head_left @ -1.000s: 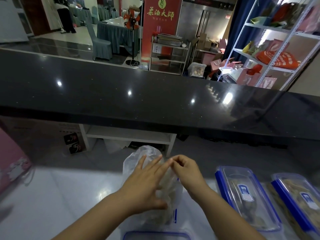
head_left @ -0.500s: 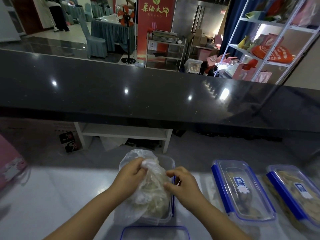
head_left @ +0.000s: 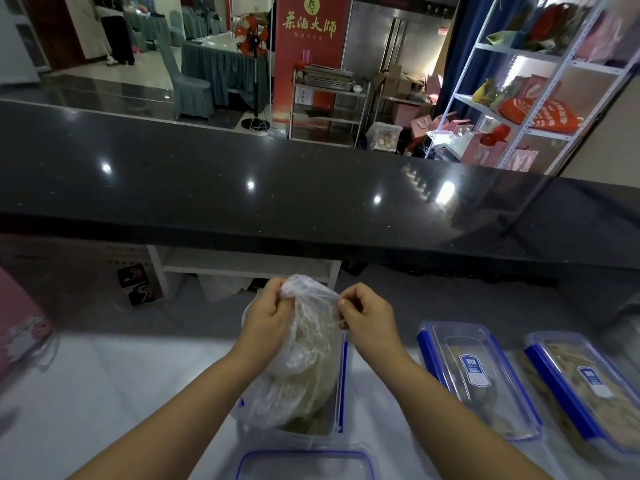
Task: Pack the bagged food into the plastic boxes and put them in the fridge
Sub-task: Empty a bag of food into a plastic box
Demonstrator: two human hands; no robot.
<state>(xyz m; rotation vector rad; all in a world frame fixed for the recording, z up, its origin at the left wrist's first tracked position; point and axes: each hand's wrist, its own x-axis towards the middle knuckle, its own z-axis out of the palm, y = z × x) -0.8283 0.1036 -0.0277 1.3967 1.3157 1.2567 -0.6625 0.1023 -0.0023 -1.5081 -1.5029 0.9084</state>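
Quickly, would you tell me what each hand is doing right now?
Left hand: grips the top of the plastic bag.
Right hand: pinches the plastic bag's edge.

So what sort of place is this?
Probably a restaurant or banquet hall's service area: skirted tables and covered chairs beyond the black counter, plus a steel fridge and tray trolley.

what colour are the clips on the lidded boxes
Blue clips on the clear lidded boxes; only the head view shows them.
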